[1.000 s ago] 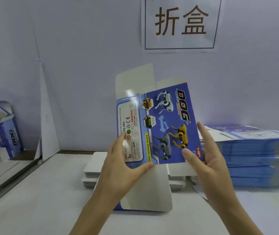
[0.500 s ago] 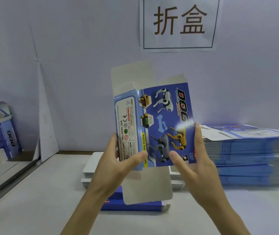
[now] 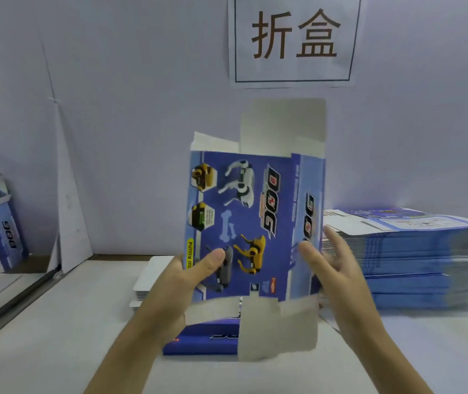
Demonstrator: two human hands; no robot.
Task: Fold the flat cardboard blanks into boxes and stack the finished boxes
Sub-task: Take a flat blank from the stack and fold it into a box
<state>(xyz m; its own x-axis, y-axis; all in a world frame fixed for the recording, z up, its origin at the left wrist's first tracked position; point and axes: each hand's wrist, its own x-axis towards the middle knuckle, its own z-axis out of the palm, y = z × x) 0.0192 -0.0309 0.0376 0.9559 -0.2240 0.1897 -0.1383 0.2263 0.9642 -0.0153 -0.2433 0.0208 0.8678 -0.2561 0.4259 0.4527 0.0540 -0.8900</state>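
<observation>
The blue blank (image 3: 244, 217) is held upright above the table (image 3: 56, 336), pinched at its lower left edge by the left hand (image 3: 181, 282) and pressed on its right panel by the flat right hand (image 3: 338, 268), likely to square it open.

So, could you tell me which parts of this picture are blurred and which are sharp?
Head view: the right hand and the lower flap of the blank are smeared by motion; the wall sign is sharp; the stack of blanks softens toward the frame edge.
</observation>
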